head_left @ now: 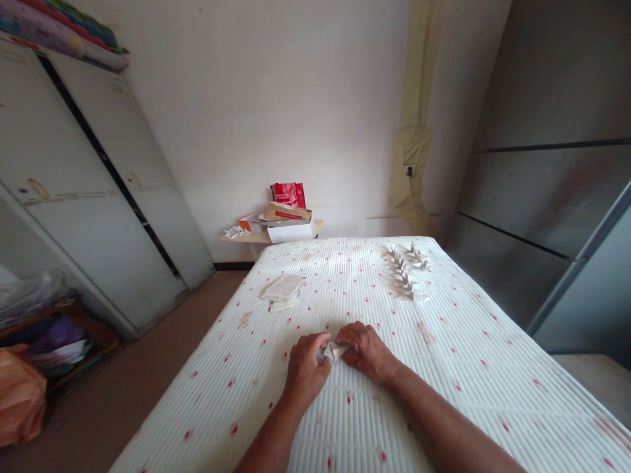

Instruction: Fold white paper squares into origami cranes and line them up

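Observation:
Between my two hands is a small folded piece of printed paper (336,352), held just above or on the bed cover near the middle. My left hand (306,365) grips its left side with thumb and fingers. On its right side, the curled fingers of my right hand (367,349) press on the paper and hide part of it. Beyond my left hand lies a stack of printed paper sheets (284,288). Several small folded paper figures (405,270) with upright points stand in loose rows toward the far right of the bed.
The bed cover (340,279) is white, ribbed and dotted with red. Behind its far edge, a low shelf holds a white box (290,231), a red bag (287,195) and a pile of white pieces (236,232). Cabinets (93,190) stand at left, a grey wardrobe (532,190) at right.

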Motion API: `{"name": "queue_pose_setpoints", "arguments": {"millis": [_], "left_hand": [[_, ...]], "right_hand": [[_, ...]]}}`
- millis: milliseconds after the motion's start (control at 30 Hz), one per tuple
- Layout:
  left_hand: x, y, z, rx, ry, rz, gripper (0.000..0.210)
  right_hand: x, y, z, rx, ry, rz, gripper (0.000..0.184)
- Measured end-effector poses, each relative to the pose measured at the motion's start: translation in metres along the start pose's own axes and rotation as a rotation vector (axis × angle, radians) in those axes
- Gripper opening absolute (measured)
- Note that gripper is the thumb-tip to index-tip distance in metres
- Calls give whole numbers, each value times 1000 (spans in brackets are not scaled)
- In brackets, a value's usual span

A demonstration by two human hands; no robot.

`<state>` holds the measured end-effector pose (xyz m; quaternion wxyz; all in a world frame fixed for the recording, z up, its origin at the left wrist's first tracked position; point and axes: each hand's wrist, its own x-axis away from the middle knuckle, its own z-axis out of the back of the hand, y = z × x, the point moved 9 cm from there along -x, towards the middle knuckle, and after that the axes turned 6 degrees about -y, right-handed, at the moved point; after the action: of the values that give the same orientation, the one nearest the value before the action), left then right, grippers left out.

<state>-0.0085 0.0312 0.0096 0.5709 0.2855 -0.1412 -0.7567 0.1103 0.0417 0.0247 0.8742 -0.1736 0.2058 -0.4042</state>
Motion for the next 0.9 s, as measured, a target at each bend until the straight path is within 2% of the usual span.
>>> {"name": "queue_pose_setpoints", "arguments": {"millis": [300,567,700,900], "left_hand": [[1,1,-3,-10,-24,-18,50],[-3,-2,-4,32,-45,-6,46],[-5,-1,-4,34,-34,-1,38],[-6,-1,1,117,36,-29,24]], "right_hand": [[1,-9,0,106,1,32,22],[0,-7,2,76,45,50,20],[-2,-1,3,-18,81,53,24],[-4,5,6,-340,126,59,21]]}}
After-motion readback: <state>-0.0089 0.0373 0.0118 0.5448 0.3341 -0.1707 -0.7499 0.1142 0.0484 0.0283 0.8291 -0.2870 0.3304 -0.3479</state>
